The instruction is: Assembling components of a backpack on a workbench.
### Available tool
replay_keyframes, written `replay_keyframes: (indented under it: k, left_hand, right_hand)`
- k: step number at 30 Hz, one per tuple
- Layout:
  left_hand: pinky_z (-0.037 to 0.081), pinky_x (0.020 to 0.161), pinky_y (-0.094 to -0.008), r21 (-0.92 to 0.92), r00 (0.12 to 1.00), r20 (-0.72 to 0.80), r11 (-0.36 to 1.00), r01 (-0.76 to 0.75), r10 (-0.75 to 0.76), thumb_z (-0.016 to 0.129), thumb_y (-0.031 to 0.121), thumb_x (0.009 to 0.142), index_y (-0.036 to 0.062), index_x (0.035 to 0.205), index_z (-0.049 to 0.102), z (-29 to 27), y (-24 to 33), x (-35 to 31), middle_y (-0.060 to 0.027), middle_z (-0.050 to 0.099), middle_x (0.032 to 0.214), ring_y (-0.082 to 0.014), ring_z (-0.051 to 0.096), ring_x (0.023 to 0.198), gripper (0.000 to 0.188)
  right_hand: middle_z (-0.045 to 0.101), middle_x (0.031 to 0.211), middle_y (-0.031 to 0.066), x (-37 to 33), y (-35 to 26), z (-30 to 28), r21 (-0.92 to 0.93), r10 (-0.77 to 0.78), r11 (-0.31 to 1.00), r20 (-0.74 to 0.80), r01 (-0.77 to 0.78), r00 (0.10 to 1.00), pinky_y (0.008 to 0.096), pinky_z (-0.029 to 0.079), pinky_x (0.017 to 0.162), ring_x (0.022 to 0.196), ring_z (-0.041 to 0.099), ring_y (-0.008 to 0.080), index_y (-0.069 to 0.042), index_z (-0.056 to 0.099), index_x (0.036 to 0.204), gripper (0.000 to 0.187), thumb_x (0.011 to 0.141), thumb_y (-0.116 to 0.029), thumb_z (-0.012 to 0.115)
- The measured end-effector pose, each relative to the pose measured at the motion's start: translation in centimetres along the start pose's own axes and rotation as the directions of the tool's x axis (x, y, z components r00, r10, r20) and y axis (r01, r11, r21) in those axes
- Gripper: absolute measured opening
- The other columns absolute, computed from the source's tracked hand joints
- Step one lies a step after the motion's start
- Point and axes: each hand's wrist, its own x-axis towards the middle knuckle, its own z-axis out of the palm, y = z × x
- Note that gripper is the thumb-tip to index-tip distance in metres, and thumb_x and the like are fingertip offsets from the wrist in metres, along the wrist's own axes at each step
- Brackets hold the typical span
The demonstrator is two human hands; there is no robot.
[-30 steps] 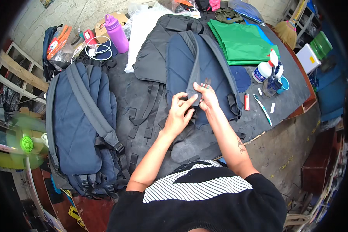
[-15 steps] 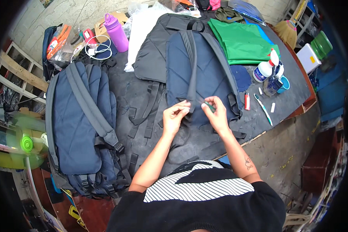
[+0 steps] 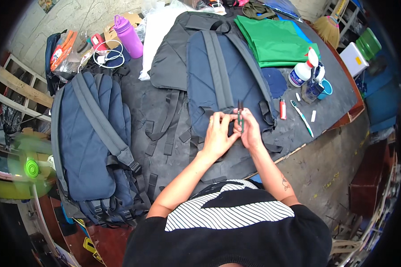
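A navy backpack [image 3: 209, 75] lies back-up in the middle of the dark table [image 3: 329, 111], its two grey shoulder straps running toward me. My right hand [image 3: 250, 130] holds small thread snips [image 3: 239, 112] with the blades pointing up, just above the backpack's lower edge. My left hand [image 3: 217, 135] is beside it, fingers pinching at something thin between the two hands; what it grips is too small to tell. Both hands hover over the lower strap ends of the backpack.
A stack of navy backpacks [image 3: 91, 147] lies at the left. Green fabric [image 3: 274, 42], a white spray bottle [image 3: 302, 71], a blue cup [image 3: 325, 88], a red lighter [image 3: 283, 108], a toothbrush-like tool [image 3: 302, 118] and a purple bottle [image 3: 128, 35] sit around. A green fan [image 3: 29, 169] stands lower left.
My hands came together again after spreading apart half a second ago. The snips now stand upright in my right hand.
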Motion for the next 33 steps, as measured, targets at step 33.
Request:
replay_keyframes:
  k: [33]
  left_hand:
    - [0.044, 0.066, -0.0269, -0.370, 0.959, -0.170, 0.917, 0.152, -0.228, 0.053, 0.005, 0.089, -0.0019, 0.085, 0.053, -3.2, -2.1, 0.1, -0.0084, 0.057, 0.078, -0.0171, 0.056, 0.071, 0.008]
  right_hand:
    - [0.056, 0.091, -0.0004, -1.3, -1.8, 5.1, -0.404, -0.125, 0.907, 0.015, 0.121, 0.992, 0.0210, 0.043, 0.078, 0.086, 0.051, 0.0075, -0.004, 0.050, 0.111, 0.036, 0.080, -0.004, 0.068]
